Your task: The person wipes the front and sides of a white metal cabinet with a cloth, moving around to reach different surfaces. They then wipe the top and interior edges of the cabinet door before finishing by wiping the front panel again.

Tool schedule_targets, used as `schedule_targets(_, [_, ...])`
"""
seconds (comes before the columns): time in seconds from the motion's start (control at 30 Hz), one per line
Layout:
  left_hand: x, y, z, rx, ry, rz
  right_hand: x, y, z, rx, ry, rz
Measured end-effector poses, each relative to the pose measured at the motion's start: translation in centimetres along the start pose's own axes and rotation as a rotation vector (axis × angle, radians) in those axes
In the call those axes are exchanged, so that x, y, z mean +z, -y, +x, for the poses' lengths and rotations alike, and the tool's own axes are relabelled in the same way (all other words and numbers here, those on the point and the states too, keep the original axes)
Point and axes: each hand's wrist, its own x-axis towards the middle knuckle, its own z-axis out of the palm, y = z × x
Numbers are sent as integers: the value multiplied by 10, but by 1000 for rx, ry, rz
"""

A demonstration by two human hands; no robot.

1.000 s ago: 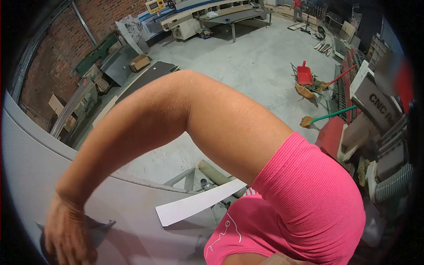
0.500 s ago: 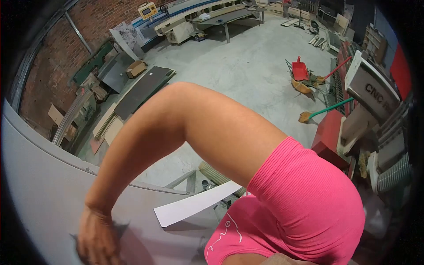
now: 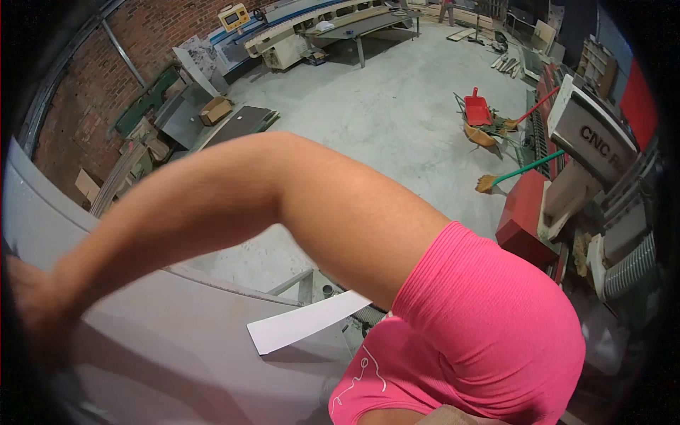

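Observation:
My right hand (image 3: 34, 301) is at the far left edge, smeared by motion and partly lost in the dark border. It is over or against a large, smooth pale grey panel (image 3: 191, 340), and I cannot make out its fingers or whether they hold anything. My bent forearm stretches leftward above the panel, out of a pink sleeve. A narrow white strip (image 3: 304, 327) juts past the panel's edge close to my body, its far end behind my upper arm. My left hand is out of view.
Stacked boards (image 3: 244, 124) and a cardboard box (image 3: 215, 110) are at the left. A long machine (image 3: 283, 49) stands at the back. A red dustpan (image 3: 477, 111), a green-handled broom (image 3: 524, 172) and a machine head marked CNC (image 3: 595, 134) are at the right. A person (image 3: 446, 10) stands far off.
My right hand has swept left across the grey panel, from the lower left to the image's edge. Earlier, a dark, cloth-like patch showed around its fingers. The white strip is still there.

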Motion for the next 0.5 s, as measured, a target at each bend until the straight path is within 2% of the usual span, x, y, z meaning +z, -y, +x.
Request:
schedule_targets(0.13, [12, 8, -3, 38, 47, 41, -42, 72, -33, -105, 75, 167])
schedule_targets(0.23, [11, 8, 2, 51, 42, 5, -58, 96, -43, -137, 109, 237])
schedule_targets(0.37, [16, -3, 16, 60, 36, -31, -18, 53, -14, -67, 60, 149])
schedule_targets(0.5, [36, -16, 51, -46, -101, -141, 28, -4, 11, 142, -48, 9])
